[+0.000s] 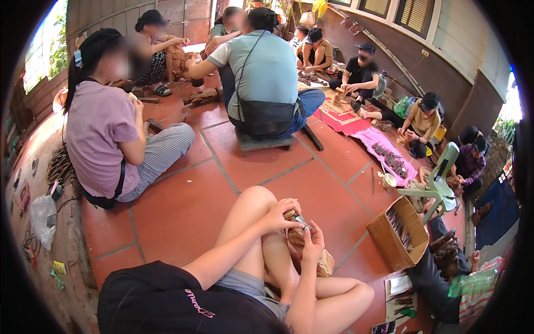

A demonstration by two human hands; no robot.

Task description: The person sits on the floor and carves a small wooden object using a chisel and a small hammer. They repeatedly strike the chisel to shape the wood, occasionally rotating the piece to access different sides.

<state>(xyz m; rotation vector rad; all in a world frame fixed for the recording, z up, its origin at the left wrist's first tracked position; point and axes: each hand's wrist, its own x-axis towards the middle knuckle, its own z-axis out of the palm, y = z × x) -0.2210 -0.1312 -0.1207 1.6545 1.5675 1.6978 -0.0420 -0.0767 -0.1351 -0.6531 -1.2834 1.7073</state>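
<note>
I sit on the floor with bent legs, both hands raised in front of my knees. A small silvery-green piece (301, 220), perhaps foil or a wrapper, is held between them; its kind is too small to tell. My left hand (282, 216) grips it from the upper left, fingers curled. My right hand (313, 240) pinches its lower right end with thumb and fingers. Below the hands, between my legs, stands a light brown block of carved wood (325, 263), partly hidden by my right hand and forearm.
Right of me are a cardboard box (382, 238) of thin tools, a green plastic chair (436, 186) and tools on paper (394, 305). Several people sit around the tiled floor (183, 222), one on a low stool (261, 146). Wooden pieces (389, 158) lie on pink cloth (374, 138).
</note>
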